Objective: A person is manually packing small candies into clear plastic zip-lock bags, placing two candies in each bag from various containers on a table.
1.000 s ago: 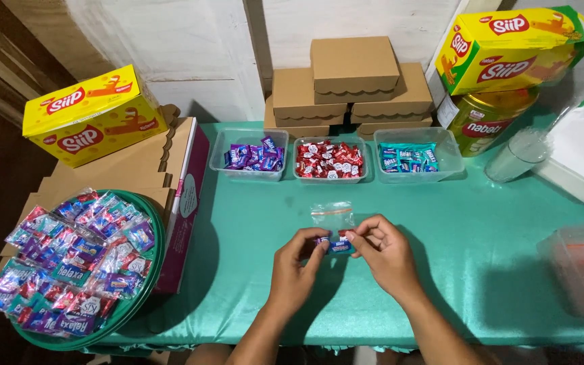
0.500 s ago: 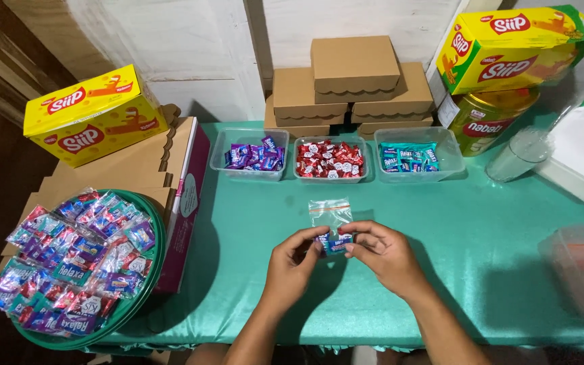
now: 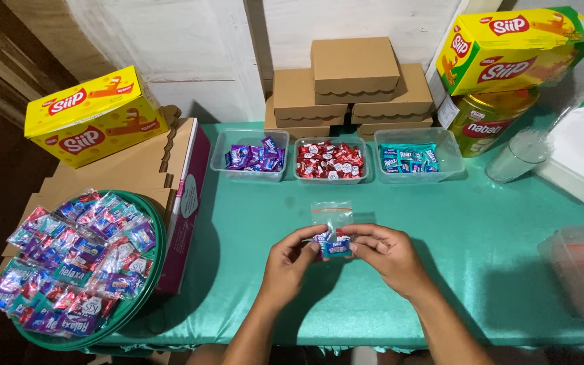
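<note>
Both my hands hold a small clear zip bag with a few wrapped candies in its bottom, just above the green tablecloth. My left hand pinches its left side. My right hand pinches the right side. Behind the bag stand three clear tubs in a row: purple candies, red candies and teal candies.
A round green tray piled with filled candy bags sits at the left on flat cardboard. Brown cardboard boxes are stacked at the back. Yellow snack boxes, a jar, a plastic cup and plastic bags stand around.
The bag has sunk slightly lower between my fingers and my hands have closed in on it; otherwise nothing has moved.
</note>
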